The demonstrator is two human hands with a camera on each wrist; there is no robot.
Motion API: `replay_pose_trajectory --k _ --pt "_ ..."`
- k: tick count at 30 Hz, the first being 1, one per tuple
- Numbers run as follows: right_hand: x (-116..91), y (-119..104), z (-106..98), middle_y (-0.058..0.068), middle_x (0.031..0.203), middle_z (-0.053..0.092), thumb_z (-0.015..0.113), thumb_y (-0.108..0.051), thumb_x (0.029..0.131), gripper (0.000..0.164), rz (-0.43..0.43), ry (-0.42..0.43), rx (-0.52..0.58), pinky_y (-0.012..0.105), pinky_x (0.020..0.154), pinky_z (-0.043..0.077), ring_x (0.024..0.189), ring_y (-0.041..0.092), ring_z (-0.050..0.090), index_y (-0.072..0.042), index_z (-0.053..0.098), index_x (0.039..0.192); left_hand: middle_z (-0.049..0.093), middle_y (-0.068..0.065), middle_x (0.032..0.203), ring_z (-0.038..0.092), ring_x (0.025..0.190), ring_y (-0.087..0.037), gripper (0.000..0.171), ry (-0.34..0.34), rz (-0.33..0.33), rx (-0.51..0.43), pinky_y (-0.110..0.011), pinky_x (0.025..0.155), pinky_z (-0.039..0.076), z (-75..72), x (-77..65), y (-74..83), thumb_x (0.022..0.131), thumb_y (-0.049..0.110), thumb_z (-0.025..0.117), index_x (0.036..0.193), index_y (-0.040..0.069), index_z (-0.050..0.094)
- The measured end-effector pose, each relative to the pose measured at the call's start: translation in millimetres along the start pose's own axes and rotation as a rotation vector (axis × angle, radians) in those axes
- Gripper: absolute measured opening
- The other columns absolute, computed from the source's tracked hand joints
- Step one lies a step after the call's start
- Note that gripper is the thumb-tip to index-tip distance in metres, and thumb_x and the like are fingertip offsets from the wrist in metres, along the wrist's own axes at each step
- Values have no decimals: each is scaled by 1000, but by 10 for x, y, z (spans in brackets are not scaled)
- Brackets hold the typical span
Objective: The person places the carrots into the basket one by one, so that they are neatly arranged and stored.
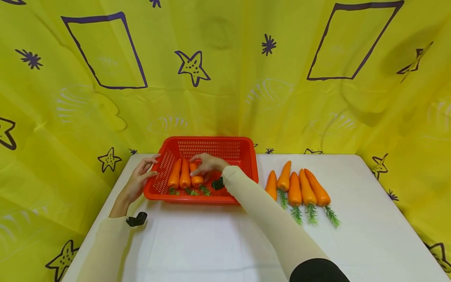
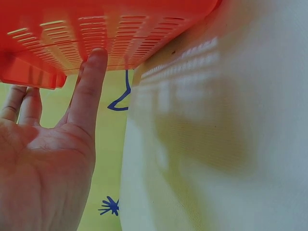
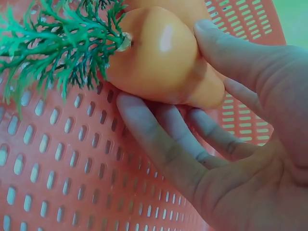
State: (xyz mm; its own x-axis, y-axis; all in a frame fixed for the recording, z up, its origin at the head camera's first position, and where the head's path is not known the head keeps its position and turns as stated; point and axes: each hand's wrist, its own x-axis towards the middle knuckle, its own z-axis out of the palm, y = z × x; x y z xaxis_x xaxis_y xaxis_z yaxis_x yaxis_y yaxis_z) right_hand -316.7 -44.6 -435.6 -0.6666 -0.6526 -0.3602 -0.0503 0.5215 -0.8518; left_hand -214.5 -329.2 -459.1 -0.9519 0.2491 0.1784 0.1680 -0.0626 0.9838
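Observation:
Inside the red plastic basket (image 1: 211, 200), three orange carrots with green leafy tops lie side by side, tips toward the back. My right hand (image 1: 208, 164) holds the rightmost carrot (image 3: 154, 55), thumb on one side and fingers on the other. In the right wrist view, the carrot's thick end and green leaves (image 3: 62, 48) lie over the slotted basket floor. At the basket's left side, my left hand (image 1: 138, 180) touches the rim and wall. Its fingers are nearly straight, and a fingertip (image 2: 98, 57) presses the slotted outer wall in the left wrist view.
Several more carrots (image 1: 295, 190) lie in a row on the white tabletop (image 1: 197, 243), right of the basket, their leaves toward the front. A yellow curtain (image 1: 225, 105) with dark star drawings hangs behind the table and along both sides.

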Motion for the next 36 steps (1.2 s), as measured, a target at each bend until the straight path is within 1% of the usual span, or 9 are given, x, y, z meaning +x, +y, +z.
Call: replay_pose_trajectory --k 9,15,18,21,23,25,32,33,36 --pt "-52 -8 25 16 120 62 76 -15 94 62 -8 -1 10 42 72 62 78 24 68 -10 50 149 24 -11 167 18 154 -28 23 1 1 -5 -26 95 54 19 -2 14 105 -3 47 126 4 46" --pt "-60 -7 19 15 118 62 77 -15 94 63 -8 -6 14 43 74 62 81 25 68 -10 49 150 23 -12 167 16 155 -29 23 3 2 -7 -26 96 54 16 3 4 105 -2 48 127 2 45" --pt "-51 3 16 14 120 61 77 -16 93 62 -3 0 10 41 73 62 84 25 67 -11 50 149 24 -12 167 24 152 -24 23 8 -5 -8 -26 94 55 18 5 1 105 -3 48 127 2 44" --pt "-47 5 5 16 125 60 78 -18 93 61 -7 0 -22 39 72 62 86 23 66 -11 51 148 25 -11 167 34 145 -17 23 10 -11 -9 -26 91 56 23 5 -3 104 -3 48 126 1 44" --pt "-55 -4 -11 17 127 59 77 -18 94 62 -11 -9 -49 38 73 62 88 23 66 -10 50 149 25 -11 167 37 142 -15 23 9 -15 -7 -25 90 57 25 4 -7 104 -4 48 126 1 45" --pt "-70 -15 -33 18 128 60 77 -19 94 63 -10 -23 -70 39 75 62 89 23 67 -11 49 150 26 -10 167 37 141 -13 22 6 -16 -7 -25 90 56 21 3 -13 104 -4 48 126 2 45" --pt "-150 -95 -156 17 141 55 76 -23 95 64 -57 -58 -254 35 91 56 96 22 70 -10 48 151 26 -10 166 35 143 -12 23 12 -2 -3 -26 92 56 13 0 -17 105 -2 48 127 1 45" --pt "-167 -115 -178 17 145 52 76 -23 95 64 -56 -65 -265 35 91 56 97 23 70 -10 48 152 27 -10 166 36 143 -13 23 12 -1 -4 -27 92 56 13 -1 -14 105 -3 48 127 1 45" --pt "-234 -191 -250 20 143 55 76 -23 96 66 -39 -92 -288 40 87 59 99 27 70 -11 46 153 27 -10 166 35 144 -15 23 15 -4 -1 -26 92 56 14 -3 0 105 -2 48 127 2 46"
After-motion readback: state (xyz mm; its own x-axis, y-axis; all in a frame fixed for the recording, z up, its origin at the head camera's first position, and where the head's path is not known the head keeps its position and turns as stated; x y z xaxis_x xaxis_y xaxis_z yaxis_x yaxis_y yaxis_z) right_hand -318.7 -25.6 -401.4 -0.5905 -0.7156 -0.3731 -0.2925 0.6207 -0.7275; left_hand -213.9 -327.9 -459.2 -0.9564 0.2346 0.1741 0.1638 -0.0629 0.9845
